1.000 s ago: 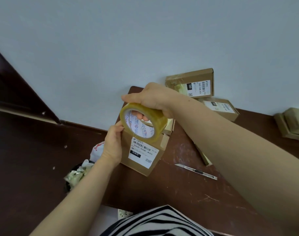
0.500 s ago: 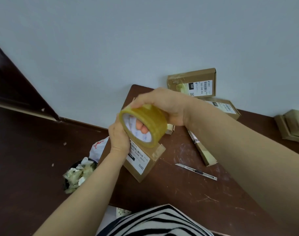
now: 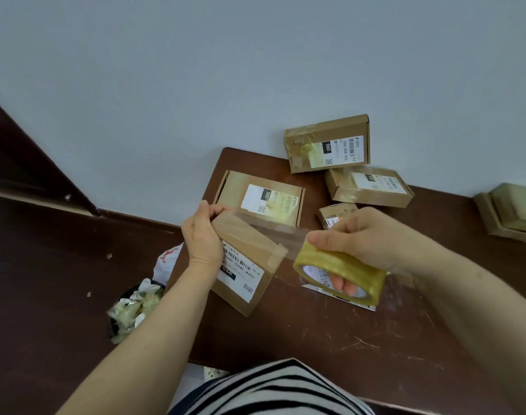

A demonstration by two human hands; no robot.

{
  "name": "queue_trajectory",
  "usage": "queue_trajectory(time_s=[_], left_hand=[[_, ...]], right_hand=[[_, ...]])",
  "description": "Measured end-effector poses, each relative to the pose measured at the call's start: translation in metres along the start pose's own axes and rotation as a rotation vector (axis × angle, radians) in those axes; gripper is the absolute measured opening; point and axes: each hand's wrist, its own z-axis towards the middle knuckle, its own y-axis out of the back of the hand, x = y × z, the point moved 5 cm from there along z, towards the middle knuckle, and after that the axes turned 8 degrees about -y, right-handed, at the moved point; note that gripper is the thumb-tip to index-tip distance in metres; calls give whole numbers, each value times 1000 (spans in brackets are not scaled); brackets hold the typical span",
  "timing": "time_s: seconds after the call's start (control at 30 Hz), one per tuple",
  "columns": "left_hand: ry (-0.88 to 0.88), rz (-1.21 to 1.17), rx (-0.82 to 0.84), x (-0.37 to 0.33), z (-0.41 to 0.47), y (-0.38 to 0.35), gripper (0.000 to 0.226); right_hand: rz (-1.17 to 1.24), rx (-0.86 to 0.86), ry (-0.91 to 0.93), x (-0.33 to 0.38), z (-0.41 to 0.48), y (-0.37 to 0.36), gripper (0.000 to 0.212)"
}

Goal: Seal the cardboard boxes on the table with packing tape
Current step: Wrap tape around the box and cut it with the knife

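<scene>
Left hand (image 3: 201,235): thumb and fingertips pinch the free end of the tape strip (image 3: 267,227) at the far left corner of the held box (image 3: 249,259). The palm lies along that box's left side and hides that edge from us.

Right hand (image 3: 366,238): closed round the tape roll (image 3: 339,271), fingers through the core, thumb on the outer face. The clear strip runs taut from the roll across to the left hand, just above the box top.

The held box sits tilted at the left end of the table (image 3: 315,339), label towards us. We cannot tell whether its near corner rests on the wood.

Just beyond it lies a labelled box (image 3: 261,199), partly veiled by the strip. Further right we note a small box (image 3: 335,214), half hidden behind the right hand, then a long box (image 3: 368,187), and a taped box (image 3: 327,143) propped against the wall. Stacked boxes (image 3: 513,211) sit at the far right edge.

A utility knife (image 3: 339,298) lies under the roll, mostly covered by it.

On the floor to the left stand a bin (image 3: 136,307) of crumpled scraps and a white bag (image 3: 168,259). A striped shirt (image 3: 270,387) fills the near edge.
</scene>
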Motion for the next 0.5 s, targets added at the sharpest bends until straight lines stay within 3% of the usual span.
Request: queue_trajectory(time_s=[0.4,0.5], left_hand=[[7,-23,4,-3,-5,7,51],[39,27,94,-7,-8,7,45]], right_hand=[[184,-24,-96,-72,44,-52,40],[223,-14,-93,-73,54,-62,39]])
